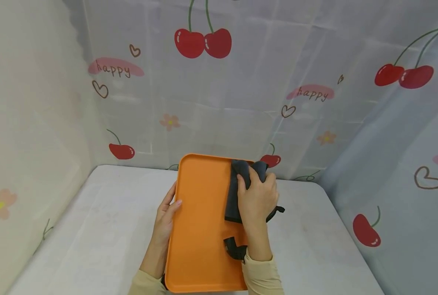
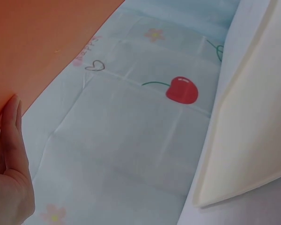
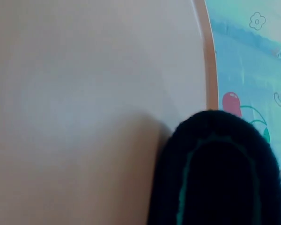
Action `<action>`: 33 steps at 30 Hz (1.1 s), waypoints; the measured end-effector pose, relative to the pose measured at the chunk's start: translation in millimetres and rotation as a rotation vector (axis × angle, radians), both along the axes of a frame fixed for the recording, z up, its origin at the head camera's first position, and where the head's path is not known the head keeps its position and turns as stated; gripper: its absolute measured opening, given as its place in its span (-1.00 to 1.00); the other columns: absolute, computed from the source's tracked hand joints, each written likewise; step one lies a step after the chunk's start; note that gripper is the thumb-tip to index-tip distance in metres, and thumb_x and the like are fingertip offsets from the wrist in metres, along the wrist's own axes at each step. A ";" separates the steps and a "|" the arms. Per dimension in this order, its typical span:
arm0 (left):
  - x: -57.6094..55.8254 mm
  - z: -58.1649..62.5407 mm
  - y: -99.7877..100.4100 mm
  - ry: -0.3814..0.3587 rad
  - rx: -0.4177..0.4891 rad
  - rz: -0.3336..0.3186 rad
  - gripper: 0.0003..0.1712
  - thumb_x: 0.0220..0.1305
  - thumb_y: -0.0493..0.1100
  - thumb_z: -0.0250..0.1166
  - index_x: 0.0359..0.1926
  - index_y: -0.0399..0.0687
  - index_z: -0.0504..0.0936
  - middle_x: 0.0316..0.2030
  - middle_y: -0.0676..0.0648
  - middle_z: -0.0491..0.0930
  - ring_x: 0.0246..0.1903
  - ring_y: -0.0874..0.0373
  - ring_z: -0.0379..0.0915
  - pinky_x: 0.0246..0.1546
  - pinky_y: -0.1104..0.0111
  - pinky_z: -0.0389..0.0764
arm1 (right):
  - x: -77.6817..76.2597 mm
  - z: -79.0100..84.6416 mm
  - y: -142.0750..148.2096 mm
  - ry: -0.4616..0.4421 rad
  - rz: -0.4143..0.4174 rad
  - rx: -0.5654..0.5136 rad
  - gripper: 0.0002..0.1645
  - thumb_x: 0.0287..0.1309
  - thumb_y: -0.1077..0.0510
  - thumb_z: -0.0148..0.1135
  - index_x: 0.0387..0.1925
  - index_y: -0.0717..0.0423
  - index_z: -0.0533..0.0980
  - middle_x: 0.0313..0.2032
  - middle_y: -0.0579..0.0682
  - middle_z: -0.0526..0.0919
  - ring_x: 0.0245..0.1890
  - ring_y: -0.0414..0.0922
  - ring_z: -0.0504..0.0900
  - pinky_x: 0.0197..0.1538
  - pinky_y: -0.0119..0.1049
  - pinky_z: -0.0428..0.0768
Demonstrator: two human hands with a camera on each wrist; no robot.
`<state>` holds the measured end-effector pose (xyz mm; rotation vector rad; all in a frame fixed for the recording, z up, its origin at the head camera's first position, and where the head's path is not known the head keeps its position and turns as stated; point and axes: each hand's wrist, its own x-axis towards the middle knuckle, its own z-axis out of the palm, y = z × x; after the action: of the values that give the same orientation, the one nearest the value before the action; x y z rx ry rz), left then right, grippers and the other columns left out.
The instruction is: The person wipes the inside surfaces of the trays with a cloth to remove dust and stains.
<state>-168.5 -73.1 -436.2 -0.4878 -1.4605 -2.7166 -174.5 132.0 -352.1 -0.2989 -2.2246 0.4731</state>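
An orange rectangular tray (image 1: 204, 205) is held up at a tilt, its inner face toward the head camera. My left hand (image 1: 164, 219) grips its left edge, thumb over the rim and fingers behind. In the left wrist view, the left hand's fingers (image 2: 11, 131) lie against the tray's underside (image 2: 33, 42). My right hand (image 1: 257, 198) holds a bunched dark grey cloth (image 1: 233, 200) against the tray's upper right part. Close up in the right wrist view, a rounded dark fold of the cloth (image 3: 215, 129) lies over the tray surface (image 3: 84, 93) near its rim.
Below the tray is a white tabletop (image 1: 104, 221). A pale curtain (image 1: 219, 86) printed with cherries, hearts and flowers hangs behind and at the sides. A black curved piece (image 1: 235, 249) juts out beside the right wrist, in front of the tray.
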 end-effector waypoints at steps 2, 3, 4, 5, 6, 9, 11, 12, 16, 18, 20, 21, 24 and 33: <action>-0.3 -0.5 0.7 0.007 0.004 -0.001 -0.38 0.48 -0.32 -0.06 0.50 0.05 0.15 0.30 0.32 0.36 0.08 0.38 0.50 0.05 0.51 0.59 | 0.2 0.0 -3.1 0.000 0.010 0.007 -0.58 0.11 -0.06 0.42 -0.01 -0.01 0.67 -0.21 0.27 0.50 -0.31 0.15 0.53 -0.30 0.09 0.50; -0.4 -0.8 1.1 0.009 0.008 -0.001 -0.38 0.48 -0.32 -0.06 0.50 0.06 0.16 0.30 0.32 0.36 0.08 0.38 0.49 0.05 0.51 0.58 | 0.1 0.1 -4.9 0.000 0.016 0.012 -0.58 0.11 -0.06 0.42 -0.01 -0.01 0.67 -0.20 0.27 0.51 -0.29 0.16 0.54 -0.29 0.10 0.50; -0.2 -1.3 1.8 0.011 0.016 -0.004 -0.38 0.48 -0.33 -0.06 0.49 0.07 0.18 0.30 0.32 0.37 0.08 0.38 0.49 0.05 0.51 0.59 | 0.1 0.0 -6.8 -0.001 0.022 0.016 -0.58 0.11 -0.07 0.41 -0.01 -0.02 0.67 -0.18 0.28 0.52 -0.28 0.17 0.55 -0.29 0.10 0.50; -0.1 -1.8 2.2 0.016 0.021 -0.006 -0.38 0.48 -0.33 -0.07 0.49 0.08 0.19 0.30 0.32 0.37 0.09 0.38 0.49 0.05 0.51 0.59 | 0.0 0.0 -8.8 -0.001 0.027 0.018 -0.58 0.11 -0.07 0.41 -0.01 -0.02 0.67 -0.17 0.28 0.52 -0.26 0.17 0.56 -0.29 0.10 0.51; -0.2 -2.1 2.3 0.020 0.024 -0.008 -0.39 0.48 -0.33 -0.07 0.49 0.09 0.20 0.30 0.32 0.37 0.09 0.38 0.49 0.05 0.51 0.59 | -0.4 -0.2 -10.8 -0.001 0.031 0.020 -0.58 0.11 -0.07 0.41 -0.01 -0.02 0.67 -0.16 0.28 0.53 -0.25 0.17 0.56 -0.29 0.10 0.51; -0.3 -2.9 3.0 0.022 0.028 -0.014 -0.39 0.48 -0.33 -0.08 0.48 0.13 0.21 0.30 0.32 0.38 0.07 0.37 0.51 0.03 0.49 0.60 | -1.5 -0.3 -17.8 0.001 0.039 0.026 -0.58 0.11 -0.08 0.41 -0.01 -0.03 0.68 -0.17 0.26 0.53 -0.25 0.15 0.55 -0.29 0.06 0.49; -0.4 -3.0 3.1 0.027 0.023 -0.018 -0.39 0.49 -0.32 -0.08 0.49 0.13 0.19 0.30 0.32 0.38 0.06 0.36 0.52 0.01 0.49 0.62 | -2.0 -0.2 -23.1 0.000 0.047 0.030 -0.58 0.11 -0.08 0.41 -0.01 -0.04 0.68 -0.19 0.24 0.53 -0.26 0.14 0.54 -0.30 0.03 0.48; -0.3 -3.1 3.2 0.027 0.021 -0.020 -0.38 0.49 -0.32 -0.08 0.50 0.12 0.17 0.30 0.32 0.38 0.05 0.36 0.53 0.00 0.48 0.62 | -2.1 0.1 -26.0 -0.002 0.052 0.035 -0.58 0.11 -0.08 0.41 -0.01 -0.04 0.68 -0.21 0.23 0.54 -0.27 0.12 0.53 -0.32 0.02 0.47; 0.3 -3.3 4.5 0.037 0.002 -0.016 -0.38 0.50 -0.30 -0.08 0.52 0.05 0.11 0.32 0.33 0.34 0.07 0.37 0.51 0.01 0.50 0.62 | -2.2 1.4 -38.0 0.005 0.084 0.059 -0.59 0.11 -0.08 0.41 -0.02 -0.05 0.68 -0.22 0.22 0.56 -0.28 0.09 0.52 -0.39 -0.06 0.45; 0.8 -3.6 5.6 0.040 -0.009 -0.010 -0.37 0.50 -0.29 -0.08 0.52 0.00 0.08 0.33 0.35 0.32 0.11 0.38 0.48 0.04 0.51 0.59 | -2.0 2.0 -44.4 0.019 0.096 0.077 -0.59 0.10 -0.08 0.43 -0.03 -0.05 0.68 -0.24 0.21 0.56 -0.31 0.07 0.51 -0.43 -0.09 0.43; 1.2 -3.8 7.0 0.041 -0.016 -0.008 -0.37 0.50 -0.29 -0.07 0.53 -0.05 0.05 0.34 0.35 0.30 0.14 0.39 0.46 0.08 0.52 0.57 | -2.2 2.2 -51.2 0.038 0.101 0.108 -0.60 0.08 -0.08 0.44 -0.05 -0.06 0.69 -0.26 0.20 0.56 -0.34 0.06 0.52 -0.44 -0.11 0.43; 1.6 -4.0 7.7 0.038 -0.013 -0.011 -0.37 0.50 -0.29 -0.07 0.53 -0.06 0.04 0.34 0.35 0.30 0.15 0.39 0.45 0.09 0.52 0.56 | -1.9 2.4 -54.9 0.046 0.104 0.124 -0.60 0.06 -0.08 0.45 -0.05 -0.06 0.70 -0.27 0.19 0.56 -0.36 0.05 0.52 -0.45 -0.13 0.42; 2.6 -4.8 9.9 0.033 0.005 -0.028 -0.36 0.50 -0.29 -0.08 0.53 -0.06 0.03 0.35 0.34 0.30 0.19 0.38 0.44 0.13 0.49 0.55 | -0.9 2.3 -66.0 0.068 0.112 0.184 -0.60 0.04 -0.10 0.46 -0.06 -0.08 0.70 -0.30 0.16 0.56 -0.41 0.01 0.51 -0.49 -0.18 0.38; 3.6 -4.9 12.6 0.056 0.069 -0.071 -0.38 0.52 -0.30 -0.13 0.53 0.01 0.03 0.36 0.31 0.32 0.19 0.36 0.45 0.08 0.48 0.58 | 3.8 -0.6 -88.3 0.106 0.177 0.258 -0.55 0.00 -0.12 0.49 -0.06 -0.09 0.70 -0.29 0.12 0.55 -0.42 -0.04 0.50 -0.46 -0.26 0.34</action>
<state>-164.9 -60.5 -441.1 -0.6194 -1.3562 -2.7720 -170.7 43.7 -352.7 0.0577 -2.1868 0.2822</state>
